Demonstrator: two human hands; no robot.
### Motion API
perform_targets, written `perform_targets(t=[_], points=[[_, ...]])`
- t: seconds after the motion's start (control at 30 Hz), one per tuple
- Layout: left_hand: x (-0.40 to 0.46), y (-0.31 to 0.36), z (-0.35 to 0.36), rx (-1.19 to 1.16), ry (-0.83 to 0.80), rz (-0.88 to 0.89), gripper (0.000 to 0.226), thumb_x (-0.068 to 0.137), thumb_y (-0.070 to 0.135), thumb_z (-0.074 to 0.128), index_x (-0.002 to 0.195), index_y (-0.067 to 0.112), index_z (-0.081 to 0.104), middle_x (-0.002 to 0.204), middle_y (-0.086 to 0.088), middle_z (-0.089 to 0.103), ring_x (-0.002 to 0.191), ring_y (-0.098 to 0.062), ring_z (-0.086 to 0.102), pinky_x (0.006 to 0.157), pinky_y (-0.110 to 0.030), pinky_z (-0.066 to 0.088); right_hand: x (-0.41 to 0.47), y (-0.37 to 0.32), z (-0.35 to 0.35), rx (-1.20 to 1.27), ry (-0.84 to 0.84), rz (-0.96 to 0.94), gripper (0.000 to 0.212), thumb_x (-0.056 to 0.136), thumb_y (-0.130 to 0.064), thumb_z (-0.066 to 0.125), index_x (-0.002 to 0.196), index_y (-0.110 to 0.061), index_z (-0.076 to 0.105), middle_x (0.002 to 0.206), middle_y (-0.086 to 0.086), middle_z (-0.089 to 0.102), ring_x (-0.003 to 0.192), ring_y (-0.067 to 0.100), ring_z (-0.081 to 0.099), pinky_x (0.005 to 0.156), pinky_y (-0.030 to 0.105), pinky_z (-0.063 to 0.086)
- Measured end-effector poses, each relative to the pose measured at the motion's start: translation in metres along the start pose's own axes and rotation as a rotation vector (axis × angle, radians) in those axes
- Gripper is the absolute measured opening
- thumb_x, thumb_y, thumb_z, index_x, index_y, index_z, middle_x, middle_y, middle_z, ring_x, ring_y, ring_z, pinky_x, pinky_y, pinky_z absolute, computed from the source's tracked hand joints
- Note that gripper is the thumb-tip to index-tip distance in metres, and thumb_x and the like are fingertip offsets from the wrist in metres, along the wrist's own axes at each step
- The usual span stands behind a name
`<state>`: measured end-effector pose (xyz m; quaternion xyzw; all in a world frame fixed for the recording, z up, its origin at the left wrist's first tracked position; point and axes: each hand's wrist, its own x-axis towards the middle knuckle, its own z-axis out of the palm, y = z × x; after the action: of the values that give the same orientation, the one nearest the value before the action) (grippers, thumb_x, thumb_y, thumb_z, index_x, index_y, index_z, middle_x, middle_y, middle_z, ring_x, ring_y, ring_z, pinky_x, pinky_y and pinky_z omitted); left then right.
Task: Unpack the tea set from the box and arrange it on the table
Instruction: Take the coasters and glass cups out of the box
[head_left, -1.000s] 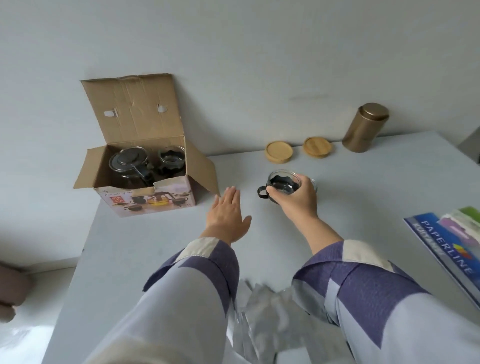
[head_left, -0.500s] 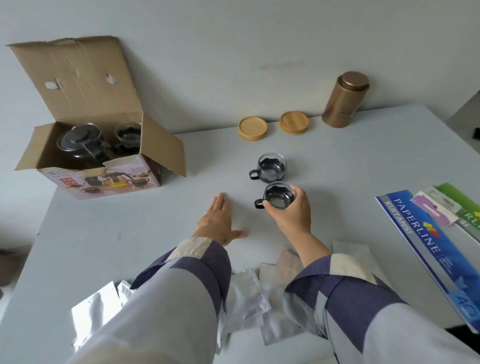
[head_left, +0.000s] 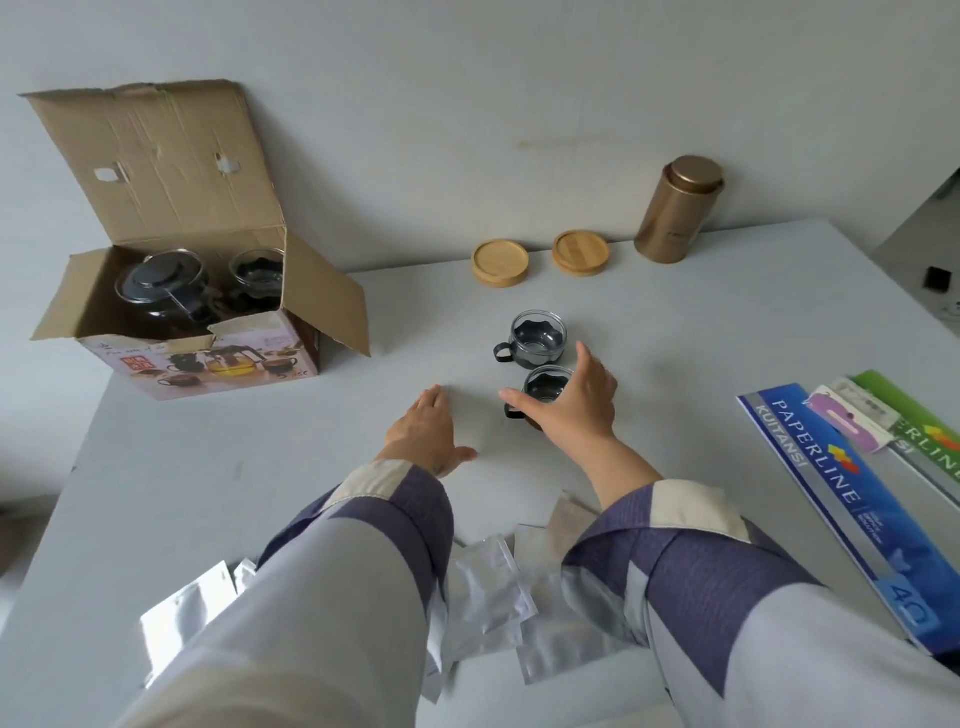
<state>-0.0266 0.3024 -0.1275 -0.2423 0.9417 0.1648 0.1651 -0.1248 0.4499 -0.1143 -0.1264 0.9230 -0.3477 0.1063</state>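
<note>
Two small glass tea cups with black handles stand on the white desk (head_left: 675, 322): one farther back (head_left: 537, 340), one nearer (head_left: 545, 387). One open brown cardboard box (head_left: 197, 312) holds one glass teapot with a dark lid (head_left: 161, 283) and at least one more glass cup (head_left: 258, 267). Two round bamboo coasters lie by the wall, left (head_left: 500, 262) and right (head_left: 580, 253). One gold cylindrical metal tin (head_left: 678, 210) stands beside them. Several silver foil sachets (head_left: 488, 587) lie at the near edge; their exact number is unclear. One blue receipt book (head_left: 841, 499) and one green one (head_left: 930, 431) lie at the right. Two hands are in view, left (head_left: 428, 434) and right (head_left: 574, 408).
</note>
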Motion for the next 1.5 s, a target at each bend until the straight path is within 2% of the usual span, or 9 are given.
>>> perform_targets(t=[0.13, 0.33, 0.57, 0.73, 0.87, 1.03, 1.23, 1.4, 1.5], points=[[-0.002, -0.013, -0.039, -0.032, 0.205, 0.01, 0.063, 0.096, 0.026, 0.05, 0.15, 0.016, 0.019, 0.157, 0.004, 0.02, 0.141, -0.018, 0.027, 0.11, -0.037, 0.03, 0.012, -0.048, -0.004, -0.158, -0.044, -0.17, 0.101, 0.073, -0.067, 0.062, 0.148, -0.014, 0.018, 0.154, 0.006, 0.024, 0.142, 0.028, 0.016, 0.116, 0.041, 0.02], [-0.01, -0.079, -0.105, -0.083, 0.485, -0.047, 0.049, 0.091, 0.006, 0.043, 0.14, 0.014, 0.039, 0.148, 0.001, 0.035, 0.133, -0.022, 0.038, 0.098, -0.039, 0.04, 0.025, -0.137, 0.037, -0.169, -0.181, -0.35, 0.075, 0.089, -0.052, 0.052, 0.147, -0.014, 0.023, 0.148, 0.009, 0.033, 0.138, 0.028, 0.025, 0.106, 0.043, 0.032], [-0.007, -0.175, -0.134, -0.074, 0.59, -0.163, 0.052, 0.098, 0.019, 0.041, 0.148, 0.016, 0.028, 0.155, 0.002, 0.026, 0.142, -0.019, 0.027, 0.113, -0.036, 0.029, 0.028, -0.228, 0.109, -0.157, -0.19, -0.586, 0.058, 0.091, -0.042, 0.054, 0.14, -0.014, 0.038, 0.137, 0.008, 0.048, 0.128, 0.028, 0.04, 0.103, 0.042, 0.038], [0.005, -0.232, -0.144, -0.011, 0.571, -0.245, 0.064, 0.099, 0.04, 0.036, 0.152, 0.011, 0.015, 0.159, -0.003, 0.014, 0.147, -0.019, 0.013, 0.118, -0.034, 0.016, 0.048, -0.272, 0.147, -0.411, -0.181, -0.757, 0.058, 0.087, -0.044, 0.058, 0.138, -0.018, 0.043, 0.135, 0.003, 0.052, 0.124, 0.025, 0.043, 0.096, 0.039, 0.04], [0.013, -0.258, -0.136, 0.071, 0.485, -0.241, 0.072, 0.098, 0.05, 0.03, 0.152, 0.01, 0.005, 0.161, -0.003, 0.001, 0.148, -0.018, 0.001, 0.12, -0.034, 0.008, 0.064, -0.294, 0.167, -0.645, -0.17, -0.701, 0.063, 0.08, -0.052, 0.059, 0.13, -0.015, 0.046, 0.13, 0.005, 0.053, 0.123, 0.026, 0.036, 0.093, 0.04, 0.033], [0.017, -0.266, -0.127, 0.117, 0.548, -0.216, 0.071, 0.098, 0.05, 0.024, 0.152, 0.009, 0.004, 0.161, -0.003, 0.001, 0.148, -0.016, -0.001, 0.121, -0.032, 0.007, 0.076, -0.309, 0.186, -0.752, -0.135, -0.625, 0.076, 0.072, -0.065, 0.061, 0.124, -0.011, 0.048, 0.123, 0.009, 0.058, 0.126, 0.027, 0.033, 0.095, 0.041, 0.029], [0.017, -0.266, -0.126, 0.124, 0.564, -0.219, 0.069, 0.099, 0.048, 0.022, 0.152, 0.009, 0.003, 0.161, -0.004, 0.0, 0.148, -0.016, -0.002, 0.121, -0.033, 0.006, 0.079, -0.313, 0.201, -0.692, -0.068, -0.535, 0.073, 0.065, -0.058, 0.071, 0.12, -0.014, 0.049, 0.117, 0.004, 0.06, 0.121, 0.024, 0.034, 0.092, 0.039, 0.028], [0.018, -0.265, -0.127, 0.136, 0.545, -0.229, 0.069, 0.099, 0.048, 0.019, 0.152, 0.009, 0.0, 0.161, -0.005, -0.003, 0.148, -0.017, -0.004, 0.121, -0.034, 0.004, 0.076, -0.309, 0.2, -0.646, -0.006, -0.561, 0.077, 0.06, -0.056, 0.074, 0.123, -0.019, 0.049, 0.125, 0.003, 0.048, 0.119, 0.025, 0.034, 0.093, 0.04, 0.027], [0.017, -0.264, -0.128, 0.135, 0.532, -0.229, 0.069, 0.099, 0.048, 0.018, 0.152, 0.008, -0.001, 0.161, -0.005, -0.003, 0.148, -0.017, -0.005, 0.121, -0.033, 0.004, 0.071, -0.31, 0.196, -0.483, 0.029, -0.549, 0.08, 0.059, -0.053, 0.076, 0.126, -0.019, 0.046, 0.127, 0.006, 0.041, 0.119, 0.026, 0.037, 0.096, 0.039, 0.03]])
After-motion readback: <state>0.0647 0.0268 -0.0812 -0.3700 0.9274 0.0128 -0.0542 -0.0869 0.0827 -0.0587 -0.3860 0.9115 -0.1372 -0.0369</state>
